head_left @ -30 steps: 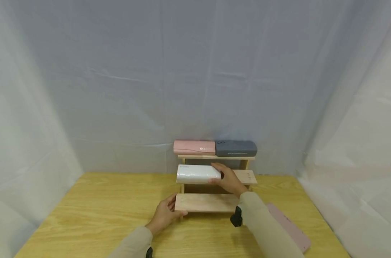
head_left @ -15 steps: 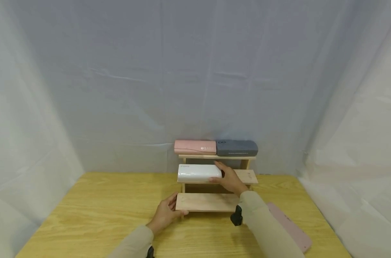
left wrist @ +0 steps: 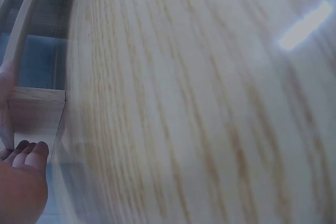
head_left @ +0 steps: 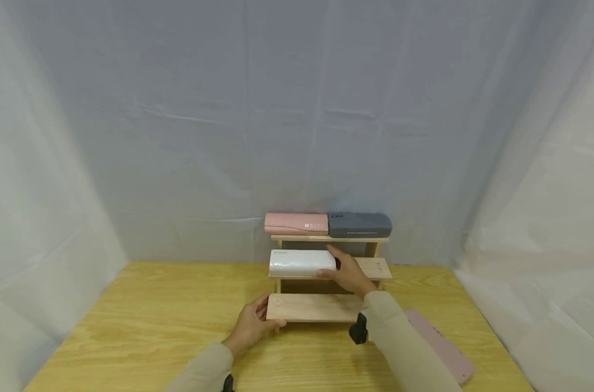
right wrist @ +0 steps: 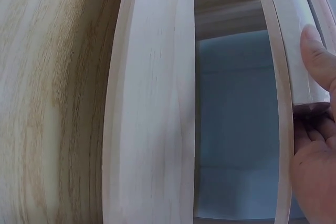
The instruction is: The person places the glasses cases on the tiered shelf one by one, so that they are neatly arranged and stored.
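A three-step wooden stand [head_left: 316, 308] stands on the table, and my left hand [head_left: 250, 325] grips the left end of its lowest board, thumb at the front edge and fingers at the end. On the left part of the middle step lies a glossy white glasses case [head_left: 301, 263]. My right hand [head_left: 348, 273] holds this case by its right end, thumb along the front and fingers over the back. In the right wrist view, the thumb [right wrist: 317, 59] presses on the white case [right wrist: 294, 40]. Only part of the left hand [left wrist: 26, 182] shows in the left wrist view.
On the top step a pink glasses case [head_left: 295, 224] and a dark blue-grey glasses case [head_left: 359, 225] lie side by side. A flat pink case-like object [head_left: 441, 345] lies on the wooden table [head_left: 154, 326], right of my right forearm. White sheeting [head_left: 203, 136] hangs behind and at both sides.
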### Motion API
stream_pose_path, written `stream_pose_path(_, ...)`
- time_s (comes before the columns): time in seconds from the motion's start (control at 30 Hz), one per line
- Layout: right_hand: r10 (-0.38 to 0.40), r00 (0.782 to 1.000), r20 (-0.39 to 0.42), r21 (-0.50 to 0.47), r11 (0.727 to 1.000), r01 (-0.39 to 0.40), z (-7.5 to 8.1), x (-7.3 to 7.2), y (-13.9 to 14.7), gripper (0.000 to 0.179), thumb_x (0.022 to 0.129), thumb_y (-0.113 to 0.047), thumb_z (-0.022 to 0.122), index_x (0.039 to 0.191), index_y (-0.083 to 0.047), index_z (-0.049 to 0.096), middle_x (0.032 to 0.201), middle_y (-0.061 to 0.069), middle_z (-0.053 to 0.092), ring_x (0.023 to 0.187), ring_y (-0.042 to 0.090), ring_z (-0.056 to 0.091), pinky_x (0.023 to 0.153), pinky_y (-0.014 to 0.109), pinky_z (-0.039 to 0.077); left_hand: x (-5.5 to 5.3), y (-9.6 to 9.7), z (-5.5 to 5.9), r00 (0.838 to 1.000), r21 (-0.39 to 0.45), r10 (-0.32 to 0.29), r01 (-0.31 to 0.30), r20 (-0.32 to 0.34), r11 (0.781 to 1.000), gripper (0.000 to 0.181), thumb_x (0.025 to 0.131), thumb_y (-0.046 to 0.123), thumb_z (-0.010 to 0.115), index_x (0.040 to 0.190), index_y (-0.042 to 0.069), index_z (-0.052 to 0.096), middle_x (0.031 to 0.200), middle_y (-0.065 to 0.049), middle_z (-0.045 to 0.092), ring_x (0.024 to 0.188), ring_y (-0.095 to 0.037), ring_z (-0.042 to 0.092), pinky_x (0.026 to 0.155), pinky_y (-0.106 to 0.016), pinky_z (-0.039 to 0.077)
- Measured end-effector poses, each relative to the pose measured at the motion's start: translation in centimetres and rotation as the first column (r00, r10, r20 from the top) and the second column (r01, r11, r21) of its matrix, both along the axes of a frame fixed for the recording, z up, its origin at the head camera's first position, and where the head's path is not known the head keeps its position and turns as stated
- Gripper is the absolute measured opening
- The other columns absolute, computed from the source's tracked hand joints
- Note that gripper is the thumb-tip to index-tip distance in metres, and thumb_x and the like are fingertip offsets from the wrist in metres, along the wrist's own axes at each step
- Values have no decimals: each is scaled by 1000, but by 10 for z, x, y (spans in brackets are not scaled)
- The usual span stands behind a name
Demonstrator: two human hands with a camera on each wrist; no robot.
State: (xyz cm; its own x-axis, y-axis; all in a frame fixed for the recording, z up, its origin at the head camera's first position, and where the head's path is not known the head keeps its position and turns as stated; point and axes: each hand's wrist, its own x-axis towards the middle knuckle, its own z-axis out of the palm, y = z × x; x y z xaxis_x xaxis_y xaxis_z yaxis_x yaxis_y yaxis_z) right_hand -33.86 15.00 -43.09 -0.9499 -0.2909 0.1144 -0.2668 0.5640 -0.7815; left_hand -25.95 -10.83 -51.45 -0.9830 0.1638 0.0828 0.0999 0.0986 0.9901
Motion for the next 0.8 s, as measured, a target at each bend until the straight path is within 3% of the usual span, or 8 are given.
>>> stream_pose_path(0.13,-22,1000,-16,14,1000,22,-2,2,-1,84,83,-31,76,151,-12,31,152,15,34,138,35,34,110,52,35,0,-1,-2,1000,-1,1,-1,-4,1000,92,73,2,81,142,-18,24,142,-38,33,131,-46,38,99,-33,47)
stream_pose_path(0.3,-23,999,-25,-102,995,20,-5,4,-1,80,84,-25,75,150,-9,32,150,19,37,131,34,44,103,46,45,-1,0,-2,1000,-5,6,-6,0,1000,92,73,3,81,143,-17,25,143,-37,34,131,-44,38,99,-34,47)
stream_pose_path(0.47,0,997,-71,-191,981,-14,-8,10,5,74,86,-20,74,147,-4,36,150,20,35,135,34,39,108,42,39,-1,0,-3,1000,-14,11,-11,9,1000,92,73,3,81,143,-17,25,143,-36,33,131,-44,38,99,-34,47)
stream_pose_path(0.63,30,996,-79,-270,962,-50,-5,21,19,72,85,-17,74,146,-3,38,151,17,35,135,35,38,109,42,37,0,0,-3,1000,-10,18,-18,9,1000,92,72,3,81,143,-16,25,143,-36,34,131,-44,38,98,-33,47)
stream_pose_path(0.8,47,998,-45,-292,955,-58,2,39,39,71,87,-18,72,148,-8,36,153,15,32,135,36,38,102,42,45,-2,0,-3,1000,1,8,-8,7,1000,93,73,4,81,144,-16,25,144,-36,33,132,-44,37,98,-32,48)
